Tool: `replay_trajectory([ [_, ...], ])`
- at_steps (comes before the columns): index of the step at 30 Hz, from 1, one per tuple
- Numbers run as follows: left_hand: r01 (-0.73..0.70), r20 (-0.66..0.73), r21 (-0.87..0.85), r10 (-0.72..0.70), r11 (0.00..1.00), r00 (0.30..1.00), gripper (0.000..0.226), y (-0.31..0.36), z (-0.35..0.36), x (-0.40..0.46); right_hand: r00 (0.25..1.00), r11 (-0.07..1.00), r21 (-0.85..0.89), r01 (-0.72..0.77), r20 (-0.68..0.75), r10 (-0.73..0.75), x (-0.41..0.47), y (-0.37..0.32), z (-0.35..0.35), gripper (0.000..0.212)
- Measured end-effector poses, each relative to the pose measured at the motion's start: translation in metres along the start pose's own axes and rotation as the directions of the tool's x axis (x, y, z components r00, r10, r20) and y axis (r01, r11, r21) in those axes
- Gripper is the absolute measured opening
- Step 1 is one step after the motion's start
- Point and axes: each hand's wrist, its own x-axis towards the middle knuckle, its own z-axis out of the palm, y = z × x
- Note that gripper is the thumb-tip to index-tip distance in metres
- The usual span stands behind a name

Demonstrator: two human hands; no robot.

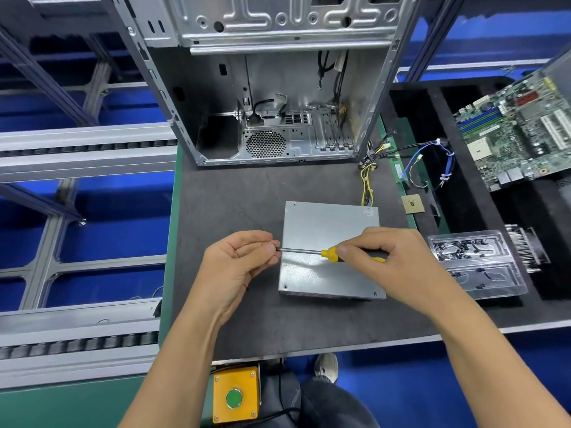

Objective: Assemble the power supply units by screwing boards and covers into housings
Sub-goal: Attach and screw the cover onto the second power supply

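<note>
Two bare hands meet over the grey metal power supply unit (pixel 329 248), which lies flat on the dark work mat (pixel 234 193) near the mat's middle, its cover uppermost. The right hand (pixel 392 261) grips the yellow handle of a screwdriver (pixel 312 251), held level above the cover with the shaft pointing left. The left hand (pixel 238 267), fingers curled, pinches at the shaft's tip; whether a screw sits between those fingers cannot be told. A small round sticker (pixel 369 211) marks the cover's far right corner, its print too small to read. A bundle of yellow and black wires (pixel 367 183) runs from the unit toward the open computer case (pixel 272 97) standing at the mat's far edge. To the right lie a green motherboard (pixel 513 134), a small square chip (pixel 412 204) and a clear plastic tray (pixel 475 261). A yellow box with a green button (pixel 235 395) hangs below the bench's front edge.
</note>
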Motion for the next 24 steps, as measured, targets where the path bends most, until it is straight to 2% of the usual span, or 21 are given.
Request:
replay_trajectory([
  [3, -0.015, 0.017, 0.063, 0.014, 0.998, 1.0, 0.018, 0.003, -0.001, -0.001, 0.998, 0.996, 0.059, -0.064, 0.021, 0.063, 0.002, 0.0, 0.0, 0.013],
  [6, -0.015, 0.01, 0.023, 0.015, 1.0, 1.0, 0.017, 0.002, 0.0, -0.002, 0.978, 0.93, 0.308, -0.201, 0.005, 0.209, 0.005, -0.002, 0.002, 0.013],
  [9, -0.035, -0.04, -0.065, 0.033, 0.997, 0.999, 0.017, 0.0, 0.003, -0.002, 0.954, 0.735, 0.62, -0.275, 0.078, 0.291, 0.005, -0.003, 0.006, 0.03],
  [11, -0.05, -0.065, -0.112, 0.043, 0.992, 0.997, 0.017, 0.0, 0.004, -0.002, 0.955, 0.547, 0.801, -0.243, 0.098, 0.281, 0.006, -0.002, 0.011, 0.026],
  [13, -0.06, -0.073, -0.146, 0.05, 0.987, 0.996, 0.017, -0.001, 0.007, -0.002, 0.952, 0.435, 0.884, -0.171, 0.035, 0.303, 0.007, -0.001, 0.019, 0.018],
  [17, -0.084, -0.087, -0.162, 0.07, 0.983, 0.994, 0.017, -0.004, 0.011, -0.004, 0.926, 0.407, 0.909, -0.092, -0.073, 0.371, 0.011, -0.005, 0.044, 0.021],
  [20, -0.073, -0.101, -0.131, 0.06, 0.989, 0.993, 0.017, -0.007, 0.013, -0.007, 0.91, 0.527, 0.846, -0.08, -0.153, 0.385, 0.013, -0.004, 0.058, 0.022],
  [22, -0.061, -0.11, -0.119, 0.048, 0.991, 0.993, 0.018, -0.01, 0.014, -0.01, 0.918, 0.541, 0.836, -0.089, -0.142, 0.371, 0.014, -0.004, 0.066, 0.02],
  [24, -0.053, -0.102, -0.113, 0.041, 0.992, 0.994, 0.021, -0.011, 0.015, -0.012, 0.918, 0.505, 0.856, -0.106, -0.112, 0.381, 0.015, -0.006, 0.07, 0.022],
])
